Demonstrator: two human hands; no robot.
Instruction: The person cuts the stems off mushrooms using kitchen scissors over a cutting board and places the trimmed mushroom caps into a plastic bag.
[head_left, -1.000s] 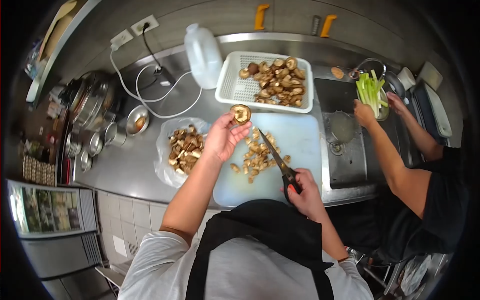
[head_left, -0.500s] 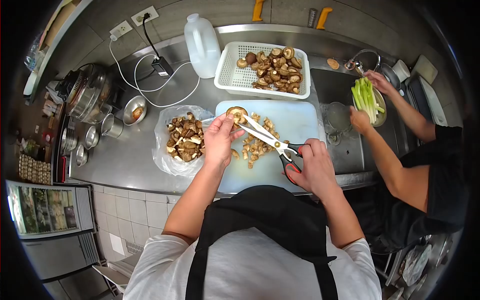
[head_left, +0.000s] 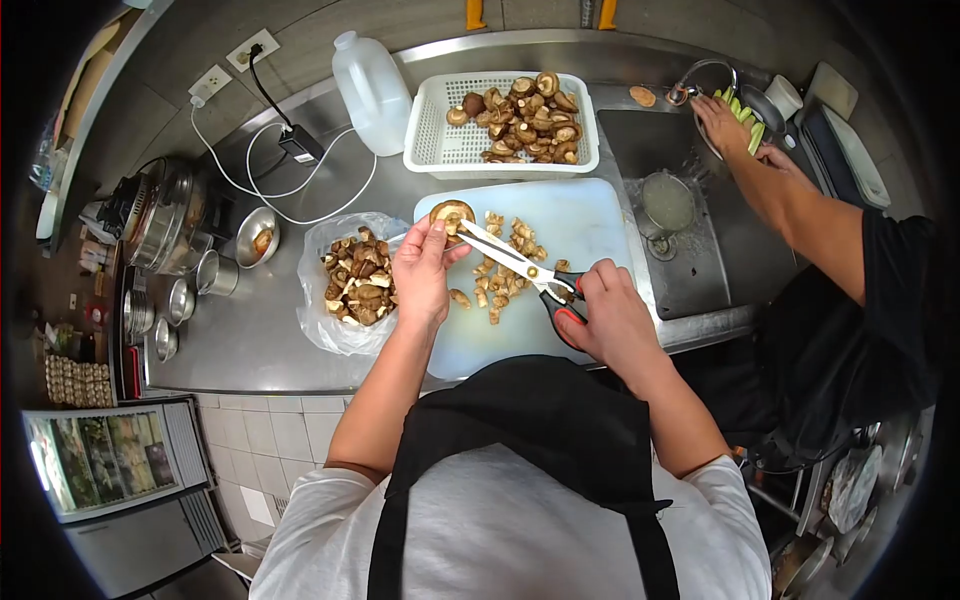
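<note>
Between the fingers of my left hand (head_left: 424, 270) is a brown mushroom (head_left: 452, 214), its pale underside and stem showing. My right hand (head_left: 616, 318) grips the black and red handles of the scissors (head_left: 532, 272), whose blades are parted with the tips at the mushroom's underside. Under the scissors lies a white cutting board (head_left: 585, 225) with cut mushroom stems (head_left: 495, 290) on it. Left of the board, a clear plastic bag (head_left: 312, 300) holds brown mushroom caps (head_left: 360, 278). Behind the board stands a white basket (head_left: 430, 140) with whole mushrooms (head_left: 535, 115).
At the right, a co-worker's hands (head_left: 722, 125) hold green stalks (head_left: 745, 115) by the faucet (head_left: 682, 92), over the sink (head_left: 690, 270). A plastic jug (head_left: 372, 95), white cable (head_left: 300, 220) and metal bowls (head_left: 258, 237) occupy the counter's back and left.
My right hand has brought the scissors, now with parted blades, up to the mushroom in my left hand. The co-worker's hands and green stalks have moved back toward the faucet. The view has shifted.
</note>
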